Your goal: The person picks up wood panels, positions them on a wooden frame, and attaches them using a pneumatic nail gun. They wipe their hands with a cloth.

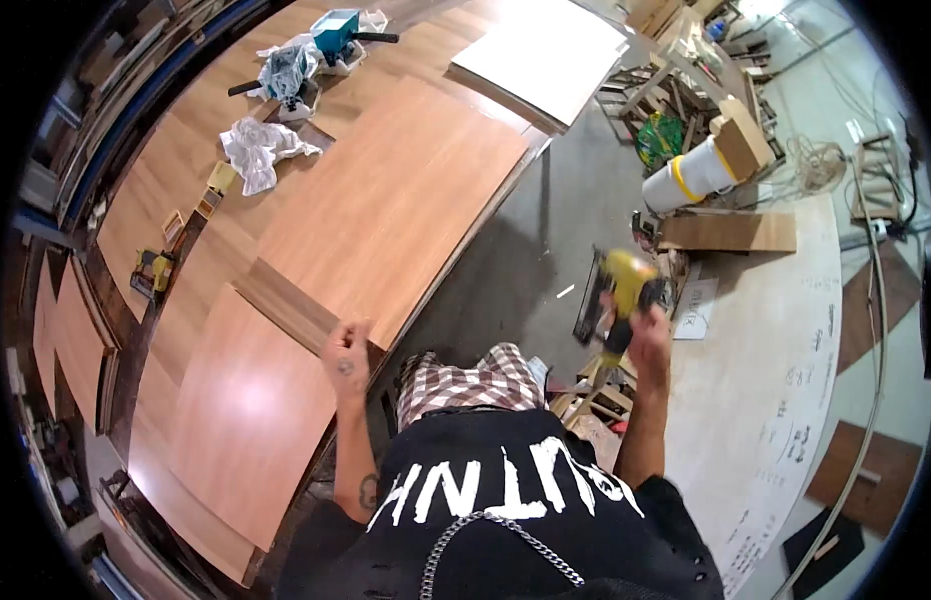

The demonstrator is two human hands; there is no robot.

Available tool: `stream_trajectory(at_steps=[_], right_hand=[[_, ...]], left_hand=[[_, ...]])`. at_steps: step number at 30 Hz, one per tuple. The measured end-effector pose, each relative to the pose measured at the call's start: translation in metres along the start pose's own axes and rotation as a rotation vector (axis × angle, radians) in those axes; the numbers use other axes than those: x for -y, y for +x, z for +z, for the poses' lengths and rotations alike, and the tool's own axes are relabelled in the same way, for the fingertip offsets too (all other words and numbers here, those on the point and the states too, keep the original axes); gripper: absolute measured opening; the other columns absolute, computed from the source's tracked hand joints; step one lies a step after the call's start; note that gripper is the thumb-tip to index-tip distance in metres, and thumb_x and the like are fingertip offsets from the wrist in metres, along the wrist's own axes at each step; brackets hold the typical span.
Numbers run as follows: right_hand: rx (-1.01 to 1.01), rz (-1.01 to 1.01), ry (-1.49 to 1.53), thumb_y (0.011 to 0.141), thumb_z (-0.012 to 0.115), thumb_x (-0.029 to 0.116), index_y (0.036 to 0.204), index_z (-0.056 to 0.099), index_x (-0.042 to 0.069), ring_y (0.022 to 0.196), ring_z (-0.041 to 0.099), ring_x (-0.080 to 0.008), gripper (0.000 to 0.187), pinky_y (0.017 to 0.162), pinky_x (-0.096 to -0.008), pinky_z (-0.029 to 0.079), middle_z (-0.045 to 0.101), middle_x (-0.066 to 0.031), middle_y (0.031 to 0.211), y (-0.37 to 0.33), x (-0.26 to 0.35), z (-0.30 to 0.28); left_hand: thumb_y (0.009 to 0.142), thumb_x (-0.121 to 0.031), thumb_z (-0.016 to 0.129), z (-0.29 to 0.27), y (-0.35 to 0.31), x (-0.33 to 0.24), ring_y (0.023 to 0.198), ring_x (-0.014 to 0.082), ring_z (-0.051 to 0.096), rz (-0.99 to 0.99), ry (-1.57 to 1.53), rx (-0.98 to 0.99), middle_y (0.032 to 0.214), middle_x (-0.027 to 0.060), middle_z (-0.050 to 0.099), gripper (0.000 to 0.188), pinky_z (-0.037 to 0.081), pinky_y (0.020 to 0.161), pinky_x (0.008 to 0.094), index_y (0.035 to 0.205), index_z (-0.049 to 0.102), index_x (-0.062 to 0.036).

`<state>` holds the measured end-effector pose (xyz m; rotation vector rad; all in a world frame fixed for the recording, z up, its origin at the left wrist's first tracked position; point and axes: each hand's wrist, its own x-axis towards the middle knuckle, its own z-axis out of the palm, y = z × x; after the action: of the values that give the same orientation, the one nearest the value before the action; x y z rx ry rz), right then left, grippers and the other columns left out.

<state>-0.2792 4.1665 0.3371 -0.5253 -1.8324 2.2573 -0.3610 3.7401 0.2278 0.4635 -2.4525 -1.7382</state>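
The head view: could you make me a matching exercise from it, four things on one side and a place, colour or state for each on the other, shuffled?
Things
1. Right hand
2. Left hand
3. Sheet material
4. Buckets

Descriptions
A. White with yellow bands
B. By the near end of the large wood-toned panel
C. Crumpled and white
D. Gripping a yellow-and-black tool

Right pairs: 1-D, 2-B, 3-C, 4-A.

You've got strong glare on the lower-L panel. Your yellow tool is motion-blurred; fisheye bends edges w/ blk rim.
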Motion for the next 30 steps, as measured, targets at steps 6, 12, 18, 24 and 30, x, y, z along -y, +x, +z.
stream_trajectory(at_steps=[6, 12, 18, 24, 30], right_hand=[[0.300, -0.117, -0.356, 0.094, 0.059, 0.010, 0.135, 0.051, -0.002, 0.084, 0.057, -0.0087, 0.043, 0.075, -0.0229, 0.048, 0.065, -0.0033, 0.109, 0.244, 0.057, -0.023], [0.365, -0.467, -1.053, 0.092, 0.062, 0.023, 0.125, 0.060, 0.007, 0.068, 0.051, -0.0117, 0.037, 0.061, -0.0302, 0.043, 0.059, -0.0068, 0.074, 0.498, 0.056, 0.000], [0.330, -0.545, -1.191, 0.092, 0.058, 0.026, 0.125, 0.059, 0.003, 0.091, 0.064, -0.0433, 0.040, 0.077, -0.0472, 0.049, 0.067, -0.0264, 0.093, 0.629, 0.016, 0.042], [0.264, -0.933, -1.501, 0.091, 0.056, 0.029, 0.125, 0.059, 0.008, 0.102, 0.059, -0.0416, 0.040, 0.085, -0.0513, 0.048, 0.063, -0.0203, 0.116, 0.636, -0.056, 0.059], [0.738, -0.691, -1.011, 0.088, 0.066, 0.015, 0.138, 0.046, 0.001, 0.122, 0.049, -0.0431, 0.056, 0.103, -0.0451, 0.041, 0.053, -0.0233, 0.133, 0.487, -0.064, 0.052]], left_hand=[[0.093, -0.010, 0.061, -0.034, 0.006, 0.005, 0.064, 0.0082, 0.042, -0.041, 0.200, -0.296, 0.072, -0.0021, 0.046, 0.036, 0.038, 0.059, 0.0240, 0.128, 0.057, -0.0014], [0.096, -0.012, 0.060, 0.017, -0.033, 0.013, 0.065, 0.0072, 0.054, -0.225, 0.014, -0.597, 0.078, 0.0017, 0.059, 0.018, 0.043, 0.052, 0.0209, 0.107, 0.064, 0.0020], [0.096, -0.038, 0.060, 0.096, -0.051, -0.052, 0.049, 0.0122, 0.049, -0.549, 0.475, -0.763, 0.058, 0.0066, 0.052, 0.046, 0.039, 0.048, 0.0294, 0.069, 0.055, -0.0009], [0.098, -0.041, 0.055, 0.098, -0.096, -0.038, 0.059, 0.0203, 0.052, -0.575, 0.593, -0.878, 0.062, 0.0097, 0.056, 0.047, 0.044, 0.060, 0.0368, 0.075, 0.059, 0.0000], [0.086, -0.026, 0.072, 0.115, -0.079, -0.028, 0.098, 0.0317, 0.062, -0.244, 0.753, -0.671, 0.112, 0.0188, 0.060, 0.048, 0.050, 0.085, 0.0396, 0.126, 0.057, -0.0037]])
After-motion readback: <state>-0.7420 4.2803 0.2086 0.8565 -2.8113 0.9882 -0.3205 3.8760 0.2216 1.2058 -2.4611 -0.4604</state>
